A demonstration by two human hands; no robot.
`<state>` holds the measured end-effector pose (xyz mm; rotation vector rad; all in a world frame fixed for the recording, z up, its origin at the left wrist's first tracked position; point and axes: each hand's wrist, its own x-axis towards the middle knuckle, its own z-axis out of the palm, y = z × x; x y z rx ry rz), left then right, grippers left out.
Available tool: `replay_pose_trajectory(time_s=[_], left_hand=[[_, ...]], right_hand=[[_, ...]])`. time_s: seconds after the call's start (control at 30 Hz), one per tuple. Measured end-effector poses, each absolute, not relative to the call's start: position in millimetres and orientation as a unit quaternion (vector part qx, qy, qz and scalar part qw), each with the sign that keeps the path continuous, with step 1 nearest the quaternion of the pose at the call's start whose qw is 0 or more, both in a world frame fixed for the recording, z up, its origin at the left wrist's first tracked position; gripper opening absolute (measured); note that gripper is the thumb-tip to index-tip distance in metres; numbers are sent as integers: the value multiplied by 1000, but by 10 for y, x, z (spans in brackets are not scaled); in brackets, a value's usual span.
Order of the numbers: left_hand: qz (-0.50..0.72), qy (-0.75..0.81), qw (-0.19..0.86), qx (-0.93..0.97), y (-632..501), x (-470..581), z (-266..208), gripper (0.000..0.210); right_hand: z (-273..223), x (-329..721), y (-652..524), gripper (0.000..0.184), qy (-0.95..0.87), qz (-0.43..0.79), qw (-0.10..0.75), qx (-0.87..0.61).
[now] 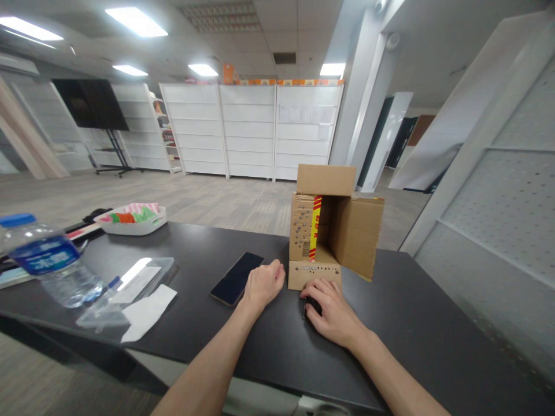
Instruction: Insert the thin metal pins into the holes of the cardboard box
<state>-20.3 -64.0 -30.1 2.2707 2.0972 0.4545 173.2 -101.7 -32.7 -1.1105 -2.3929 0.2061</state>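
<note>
Right grip (332,312): partly closed; a small dark object (313,305) is held, between the open cardboard box (302,225) and the table's (411,335) near edge.
Left grip (265,283): curled narrow beside the box; nothing held is seen.
Dark object: probably light, stiff, smooth; best taken by its sides.

You're wearing the single camera on your head, and it's facing forward and down across the black table (399,312). It's sitting close, at head height: your forearms (217,364) are entering from the bottom edge, and your left hand (264,283) and right hand (333,312) are showing near, below mid-frame. Past the table's far edge it's reaching floor (225,199), distant white cabinets (247,133), and ceiling (277,34) up top.
</note>
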Motion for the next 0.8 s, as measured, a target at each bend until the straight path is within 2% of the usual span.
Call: replay_pose_trajectory(time_s=[0.5,0.8], left_hand=[[151,668,9,729,-631,-207,-314,34],[148,678,21,720,-646,-195,-288,34]], right_hand=[[-291,1703,-1043,12,-885,25,223,-407],[-265,1681,-1089,17,-893,9,221,-393]])
